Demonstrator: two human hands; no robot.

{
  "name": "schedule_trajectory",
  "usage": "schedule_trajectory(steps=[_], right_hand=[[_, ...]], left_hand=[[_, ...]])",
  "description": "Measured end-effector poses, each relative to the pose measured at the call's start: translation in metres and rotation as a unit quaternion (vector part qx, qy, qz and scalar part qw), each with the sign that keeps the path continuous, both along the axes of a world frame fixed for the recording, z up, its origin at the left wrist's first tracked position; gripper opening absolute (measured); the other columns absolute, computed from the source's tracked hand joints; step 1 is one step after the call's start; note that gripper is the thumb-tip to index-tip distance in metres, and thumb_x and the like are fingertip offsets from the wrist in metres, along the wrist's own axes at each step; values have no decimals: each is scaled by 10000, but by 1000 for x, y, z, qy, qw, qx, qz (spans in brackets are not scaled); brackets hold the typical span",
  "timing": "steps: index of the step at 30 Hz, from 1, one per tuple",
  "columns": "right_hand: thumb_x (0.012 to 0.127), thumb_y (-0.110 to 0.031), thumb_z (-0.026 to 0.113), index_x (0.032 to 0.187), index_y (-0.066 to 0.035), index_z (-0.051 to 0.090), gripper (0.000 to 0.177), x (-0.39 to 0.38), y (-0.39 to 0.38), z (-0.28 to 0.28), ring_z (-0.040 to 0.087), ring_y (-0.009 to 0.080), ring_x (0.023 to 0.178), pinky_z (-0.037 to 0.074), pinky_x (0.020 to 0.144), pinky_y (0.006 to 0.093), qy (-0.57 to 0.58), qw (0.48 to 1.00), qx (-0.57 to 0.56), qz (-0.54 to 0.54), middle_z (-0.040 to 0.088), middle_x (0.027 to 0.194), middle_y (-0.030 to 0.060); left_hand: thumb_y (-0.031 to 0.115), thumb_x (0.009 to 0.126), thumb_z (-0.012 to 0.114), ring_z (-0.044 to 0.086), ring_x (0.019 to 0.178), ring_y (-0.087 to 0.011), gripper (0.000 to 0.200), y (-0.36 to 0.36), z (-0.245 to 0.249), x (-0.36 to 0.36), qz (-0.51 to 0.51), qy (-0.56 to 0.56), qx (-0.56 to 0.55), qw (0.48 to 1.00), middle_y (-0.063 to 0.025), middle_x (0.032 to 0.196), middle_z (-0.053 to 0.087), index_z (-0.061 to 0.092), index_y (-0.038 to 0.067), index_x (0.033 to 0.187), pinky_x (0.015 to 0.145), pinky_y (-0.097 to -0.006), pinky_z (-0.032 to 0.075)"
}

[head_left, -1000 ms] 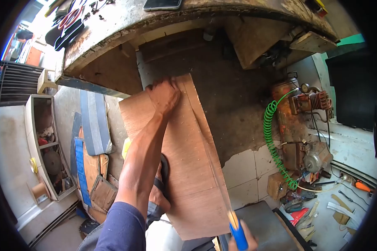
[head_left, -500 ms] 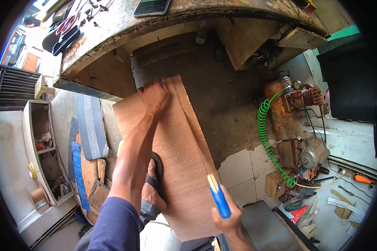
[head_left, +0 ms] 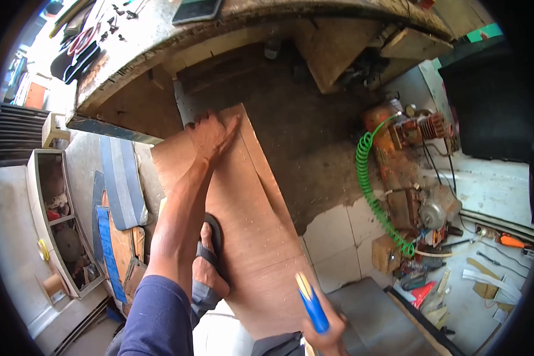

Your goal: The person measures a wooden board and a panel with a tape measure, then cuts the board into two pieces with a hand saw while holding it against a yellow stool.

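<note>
A thin brown wooden sheet (head_left: 249, 219) slants across the middle, with a line and a narrow strip along its right side. Near its upper end my left hand (head_left: 210, 139) presses flat on it, fingers spread toward the far edge. Low on the right, my right hand (head_left: 326, 332) is wrapped round the blue handle of a tool (head_left: 315, 311); the tool's yellow part points up and left over the sheet. Its blade cannot be made out. A sandalled foot (head_left: 207, 261) is beside the sheet's left edge.
A worn workbench (head_left: 231, 34) arches across the top, bearing a phone (head_left: 197, 9) and scissors. At the right are an orange compressor (head_left: 388, 154), a coiled green hose (head_left: 365, 178) and scattered tools. A shelf box (head_left: 34, 196) and leaning boards (head_left: 121, 184) are at the left.
My right hand has moved down with the tool, away from the upper part of the sheet. My left hand's fingers are spread wider. The whole view has shifted slightly.
</note>
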State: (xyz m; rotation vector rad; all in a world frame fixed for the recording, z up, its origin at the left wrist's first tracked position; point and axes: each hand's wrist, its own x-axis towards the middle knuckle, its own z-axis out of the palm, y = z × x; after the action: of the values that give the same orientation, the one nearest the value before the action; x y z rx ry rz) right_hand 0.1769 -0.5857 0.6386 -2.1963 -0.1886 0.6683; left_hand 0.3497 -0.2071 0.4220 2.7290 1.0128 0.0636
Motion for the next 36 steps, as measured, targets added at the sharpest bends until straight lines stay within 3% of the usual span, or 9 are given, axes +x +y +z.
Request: schedule_trajectory(steps=[6,9,14,19,20,24,26,35,36], right_hand=[[903,55,569,1327,112,560,428,-28,-40,69,714,187,978,555,844,295,-45,997,15,58,713,1166,193],[716,-9,656,1323,66,570,617,-14,-32,-8,754,297,906,585,794,329,-53,998,3,43,713,1125,222],[704,-3,663,1327,69,562,635,-17,-19,-17,738,356,956,588,817,352,-41,998,39,19,690,1165,252],[898,64,592,1287,137,578,397,-83,-78,54,713,209,953,556,838,303,65,986,141,-66,712,1131,226],[908,-8,635,1268,130,592,388,-86,-89,78,721,228,901,565,812,311,-18,999,0,46,721,1072,219],[933,-139,662,1265,158,567,455,-66,-74,66,720,212,930,567,820,315,-23,999,34,25,724,1063,193],[704,-6,624,1282,84,585,586,-39,-45,16,758,253,861,579,766,327,-112,991,-13,68,724,1036,226],[938,-65,581,1333,40,573,409,-75,-106,89,709,200,876,565,770,314,-73,996,32,41,729,1007,150],[829,-40,620,1328,49,571,508,-67,-92,71,730,257,888,579,776,330,-75,996,9,47,725,1032,195]], left_hand=[[670,895,504,554,1218,-386,809,-1,3,1,-1,36,-13,999,-262,1246,610,552,-45,1269,1065,-596,311],[649,913,491,433,1366,-391,809,-15,2,-12,7,20,-14,1000,-285,1408,492,508,-28,1354,1124,-608,257],[636,927,477,97,1540,-343,744,-62,-11,-58,-159,-28,24,987,-122,1646,217,375,242,1550,1223,-587,52],[639,920,466,154,1527,-346,701,-61,-19,-56,-151,-59,32,986,-87,1650,239,438,275,1518,1208,-623,19],[639,920,466,154,1527,-346,701,-65,-19,-61,-147,-53,24,987,-87,1650,239,438,275,1518,1208,-623,19],[614,936,456,136,1530,-360,694,-65,-17,-54,-154,-43,50,986,-107,1651,222,409,265,1534,1206,-628,28],[605,936,452,138,1529,-365,689,-64,-15,-56,-157,-45,56,985,-114,1652,219,418,256,1529,1202,-640,20],[562,969,425,124,1531,-373,656,-72,-4,-60,-141,3,57,988,-132,1654,199,387,249,1544,1206,-626,44],[560,972,419,123,1531,-373,654,-73,-2,-58,-143,7,61,988,-133,1654,199,383,249,1546,1207,-624,42]])
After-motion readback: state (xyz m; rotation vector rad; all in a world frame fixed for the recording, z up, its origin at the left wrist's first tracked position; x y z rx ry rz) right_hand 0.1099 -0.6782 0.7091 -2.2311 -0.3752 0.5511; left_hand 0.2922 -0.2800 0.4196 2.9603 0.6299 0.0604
